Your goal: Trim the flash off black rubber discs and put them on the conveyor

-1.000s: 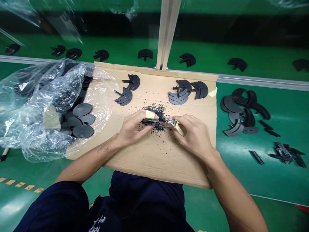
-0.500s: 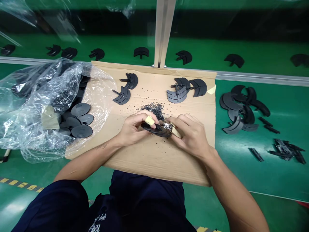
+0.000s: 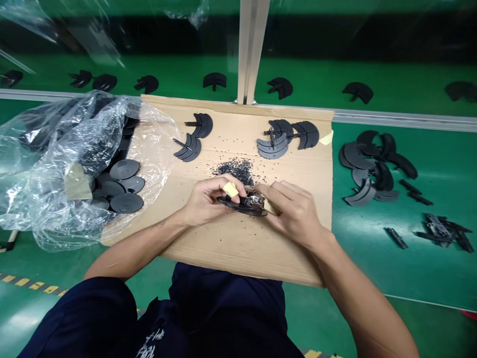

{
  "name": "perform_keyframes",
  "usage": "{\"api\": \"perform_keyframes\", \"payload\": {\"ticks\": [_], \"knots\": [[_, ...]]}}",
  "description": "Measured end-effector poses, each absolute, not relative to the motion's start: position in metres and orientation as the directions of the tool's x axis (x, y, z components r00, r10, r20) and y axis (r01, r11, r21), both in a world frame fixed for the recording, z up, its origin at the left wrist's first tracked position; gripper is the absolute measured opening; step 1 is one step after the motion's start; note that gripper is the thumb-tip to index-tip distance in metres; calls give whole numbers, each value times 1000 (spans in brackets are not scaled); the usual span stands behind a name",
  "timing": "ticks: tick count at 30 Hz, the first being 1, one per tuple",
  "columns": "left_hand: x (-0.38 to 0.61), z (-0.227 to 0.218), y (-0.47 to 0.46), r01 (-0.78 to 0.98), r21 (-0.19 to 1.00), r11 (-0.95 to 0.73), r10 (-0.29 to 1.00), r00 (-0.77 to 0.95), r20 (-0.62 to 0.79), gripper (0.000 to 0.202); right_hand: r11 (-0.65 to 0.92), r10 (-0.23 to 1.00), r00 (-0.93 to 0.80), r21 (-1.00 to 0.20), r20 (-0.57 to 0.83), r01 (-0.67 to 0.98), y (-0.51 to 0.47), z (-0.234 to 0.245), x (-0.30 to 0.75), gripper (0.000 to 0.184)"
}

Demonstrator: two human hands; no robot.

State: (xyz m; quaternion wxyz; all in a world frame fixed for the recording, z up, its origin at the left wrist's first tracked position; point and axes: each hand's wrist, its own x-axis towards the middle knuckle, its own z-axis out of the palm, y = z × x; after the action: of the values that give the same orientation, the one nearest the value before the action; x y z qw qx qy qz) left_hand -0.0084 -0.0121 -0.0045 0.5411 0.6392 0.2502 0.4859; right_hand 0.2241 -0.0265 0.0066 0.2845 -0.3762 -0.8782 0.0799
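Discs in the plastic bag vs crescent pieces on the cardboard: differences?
The discs are full rounds; the crescent pieces are curved segments with thin stems. The discs lie piled inside the clear bag; the crescent pieces lie uncovered in small overlapping groups on the cardboard. Both are flat and black.

Black disc [image 3: 244, 207], edge-on before, now flatter (taped finger [image 3: 230, 189] lower, cutter [image 3: 257, 200] over it).
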Motion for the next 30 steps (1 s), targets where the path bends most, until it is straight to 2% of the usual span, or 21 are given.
{"api": "perform_keyframes", "payload": {"ticks": [6, 9, 11, 13, 16, 18, 20, 22, 26, 30], "knots": [[-7, -9, -12, -223, 930, -292, 849, 386, 360, 14, 647, 760, -542, -331, 360, 687, -32, 10, 223, 25], [-8, -5, -10, -169, 918, -359, 818, 417, 397, 12, 640, 768, -530, -444, 359, 627, -32, 9, 224, 24], [-14, 4, -7, -74, 890, -450, 780, 453, 432, 7, 622, 780, -501, -542, 374, 564, -30, 10, 226, 22], [-26, 19, 1, 58, 837, -545, 744, 493, 450, 2, 600, 798, -465, -583, 385, 548, -27, 11, 228, 20], [-60, 48, 28, 301, 704, -644, 729, 521, 444, 5, 637, 771, -477, -494, 422, 592, -19, 9, 231, 21], [-93, 67, 57, 484, 561, -672, 739, 498, 455, 6, 685, 726, -522, -413, 447, 600, -13, 6, 233, 21], [-130, 81, 93, 656, 403, -639, 756, 436, 488, 6, 718, 691, -549, -362, 469, 594, -7, 3, 234, 22], [-164, 88, 135, 792, 309, -527, 796, 334, 504, 7, 723, 683, -545, -345, 487, 598, -3, 0, 235, 21], [-203, 76, 216, 885, 373, -278, 907, 115, 404, 16, 685, 722, -502, -393, 475, 613, 3, -2, 239, 20], [-196, 43, 271, 869, 415, -270, 938, 141, 316, 19, 643, 760, -450, -442, 469, 625, 7, -2, 245, 26]]}}
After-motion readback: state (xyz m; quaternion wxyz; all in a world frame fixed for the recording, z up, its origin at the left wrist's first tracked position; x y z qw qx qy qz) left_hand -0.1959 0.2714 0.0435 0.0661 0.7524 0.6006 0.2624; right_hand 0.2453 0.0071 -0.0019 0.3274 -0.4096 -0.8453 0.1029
